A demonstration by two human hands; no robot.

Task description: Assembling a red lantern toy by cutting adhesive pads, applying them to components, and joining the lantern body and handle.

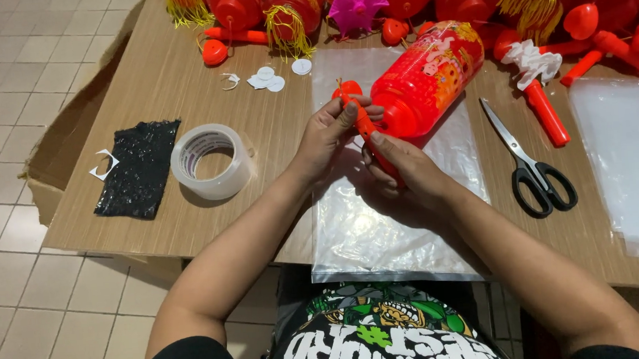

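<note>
Lantern (427,78) was glossy red plastic; bag (384,227) clear, shiny film; table (154,101) matt wood-grain; tape roll (212,162) glossy clear; scissors (527,159) metal blades, black plastic handles.

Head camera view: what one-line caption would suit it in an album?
Both hands, left hand and right hand, grip a red lantern's handle over a clear plastic bag, tape roll and scissors alongside.

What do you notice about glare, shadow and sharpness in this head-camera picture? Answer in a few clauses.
Head view: glare streaks the clear plastic bag under the hands; the tape roll casts only a soft shadow on the table, so the light is diffuse; the left hand, right hand, lantern and scissors look sharp; the edges bend slightly, as with a wide lens.
</note>
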